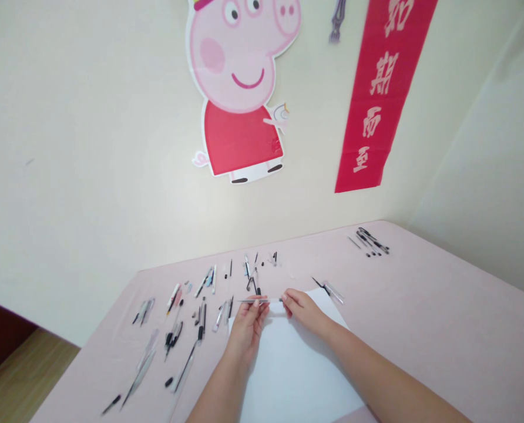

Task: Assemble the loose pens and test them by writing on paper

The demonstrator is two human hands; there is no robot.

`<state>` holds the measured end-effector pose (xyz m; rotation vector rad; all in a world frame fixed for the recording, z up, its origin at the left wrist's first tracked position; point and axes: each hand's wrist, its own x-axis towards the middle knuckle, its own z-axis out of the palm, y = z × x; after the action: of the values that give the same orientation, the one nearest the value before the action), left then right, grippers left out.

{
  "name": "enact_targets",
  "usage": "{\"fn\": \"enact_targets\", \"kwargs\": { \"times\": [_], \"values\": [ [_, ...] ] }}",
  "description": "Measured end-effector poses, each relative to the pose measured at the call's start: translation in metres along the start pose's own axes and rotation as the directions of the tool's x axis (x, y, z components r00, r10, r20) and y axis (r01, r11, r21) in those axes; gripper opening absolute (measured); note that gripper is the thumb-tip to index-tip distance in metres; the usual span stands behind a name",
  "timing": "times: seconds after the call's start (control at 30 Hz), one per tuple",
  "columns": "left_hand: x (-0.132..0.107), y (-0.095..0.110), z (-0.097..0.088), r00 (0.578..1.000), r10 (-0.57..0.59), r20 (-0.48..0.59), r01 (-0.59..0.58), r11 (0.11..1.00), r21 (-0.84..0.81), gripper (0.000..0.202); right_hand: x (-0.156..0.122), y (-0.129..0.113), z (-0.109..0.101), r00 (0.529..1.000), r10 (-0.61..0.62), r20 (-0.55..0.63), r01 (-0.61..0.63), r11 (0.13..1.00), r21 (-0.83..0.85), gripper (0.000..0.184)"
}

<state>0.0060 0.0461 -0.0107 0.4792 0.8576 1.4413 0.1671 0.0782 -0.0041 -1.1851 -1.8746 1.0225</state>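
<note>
Above the far edge of a white sheet of paper [297,364], both hands meet at a slim, greyish, see-through pen [264,301] held roughly level. My left hand [249,323] is closed, pinching its middle between thumb and fingers. At the pen's dark right end, my right hand [299,306] is closed with thumb and fingertips together. Whether that dark end is a separate piece is too small to tell. Just beyond the left hand lies a black-ended pen part [257,282]. Right of the paper's far corner are clear pen barrels [333,292] and a dark refill [317,282].
Many pen parts lie in small groups across the left of the pink-covered table [442,329], including black pieces [173,338] and a long pen [187,364]. Several black pens [372,241] lie at the far right. Behind stands a wall with a cartoon pig cutout [244,138] and red banner [368,141].
</note>
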Motion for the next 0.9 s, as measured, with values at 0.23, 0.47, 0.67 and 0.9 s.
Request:
{"fn": "enact_targets", "kwargs": {
  "times": [0.23, 0.47, 0.67, 0.9],
  "values": [
    [0.0005, -0.0006, 0.0, 1.0, -0.012, 0.027, 0.012, 1.0, 0.006, 0.013, 0.0007, 0.0031, 0.0007, 1.0, 0.005, -0.012, -0.005, 1.0, -0.014, 0.036],
    [-0.0029, 0.0012, 0.0015, 0.998, -0.002, 0.058, 0.0, 1.0, 0.031, 0.018, 0.0011, 0.0054, 0.0041, 0.998, 0.061, 0.007, -0.062, 0.992, 0.113, 0.038],
    [-0.0044, 0.0021, 0.0024, 0.998, 0.017, 0.068, -0.02, 0.999, 0.048, 0.02, 0.0011, 0.0045, 0.0045, 0.984, 0.156, 0.088, -0.174, 0.943, 0.284, 0.039],
    [-0.0028, 0.0014, 0.0014, 0.999, 0.037, 0.037, -0.039, 0.998, 0.045, 0.019, 0.0017, 0.0021, 0.0047, 0.979, 0.171, 0.106, -0.197, 0.923, 0.329, 0.041]
  ]
}}
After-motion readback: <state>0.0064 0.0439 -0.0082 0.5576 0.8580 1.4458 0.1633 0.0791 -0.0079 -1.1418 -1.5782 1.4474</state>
